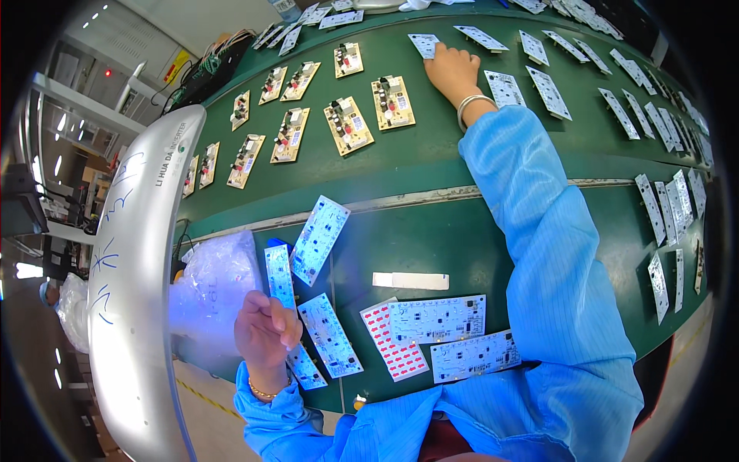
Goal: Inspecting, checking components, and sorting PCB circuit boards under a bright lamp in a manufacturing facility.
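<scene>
My right hand (454, 71) reaches to the far side of the green table, its fingers closed on the near edge of a white circuit board (423, 45). Low on the left, my left hand (268, 329) is raised over several white boards with its fingers curled in; whether something small is in them is hidden. Beside it lie a tilted white board (330, 334) and another farther up (320, 239). In front of me a sheet of red arrow stickers (394, 350) lies partly under a white board (443, 319). A blank white strip (410, 281) lies just beyond.
Several tan boards with components (349, 125) stand in rows at the far left. More white boards (549, 93) spread over the far right and right edge. A silver lamp housing (142, 269) runs along the left, next to a clear plastic bag (219, 285).
</scene>
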`<action>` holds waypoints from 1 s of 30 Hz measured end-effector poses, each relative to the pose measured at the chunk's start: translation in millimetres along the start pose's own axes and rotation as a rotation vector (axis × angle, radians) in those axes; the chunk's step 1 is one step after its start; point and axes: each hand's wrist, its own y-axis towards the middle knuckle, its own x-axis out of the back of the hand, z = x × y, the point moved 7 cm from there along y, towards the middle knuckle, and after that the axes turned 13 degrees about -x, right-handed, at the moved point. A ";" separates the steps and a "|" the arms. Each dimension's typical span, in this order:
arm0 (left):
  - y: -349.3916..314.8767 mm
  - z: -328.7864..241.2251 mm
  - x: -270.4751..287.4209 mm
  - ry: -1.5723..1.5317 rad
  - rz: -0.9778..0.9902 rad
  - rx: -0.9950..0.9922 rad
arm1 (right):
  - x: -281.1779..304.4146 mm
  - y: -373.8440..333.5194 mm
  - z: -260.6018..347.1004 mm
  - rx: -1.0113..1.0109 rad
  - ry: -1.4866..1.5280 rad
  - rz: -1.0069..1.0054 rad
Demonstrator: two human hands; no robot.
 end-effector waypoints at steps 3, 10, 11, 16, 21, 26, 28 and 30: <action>-3.1 -3.3 -3.2 0.018 0.039 -0.034 | 10.3 -10.4 3.5 -0.041 0.013 -0.023; -2.0 -3.8 -9.0 0.063 0.147 -0.047 | 6.7 -2.7 -4.0 -0.139 0.270 0.044; -2.2 -3.7 -8.9 0.067 0.151 -0.047 | 7.9 -0.8 -6.1 -0.178 0.361 0.052; -3.2 -9.7 -5.3 0.165 0.055 -0.131 | 24.2 -8.8 8.2 -0.076 0.926 0.086; -12.5 -32.4 3.3 0.984 -0.109 -0.458 | 76.4 -93.3 83.9 0.514 1.005 0.119; -10.3 -31.5 -3.0 1.603 0.106 -0.618 | 104.1 -206.0 138.8 1.114 0.979 0.517; -6.1 -31.1 -13.7 1.740 0.113 -0.668 | 121.4 -232.1 139.7 1.271 1.045 0.563; -5.9 -31.1 -11.7 1.835 0.116 -0.664 | 130.2 -249.6 138.6 1.384 1.044 0.660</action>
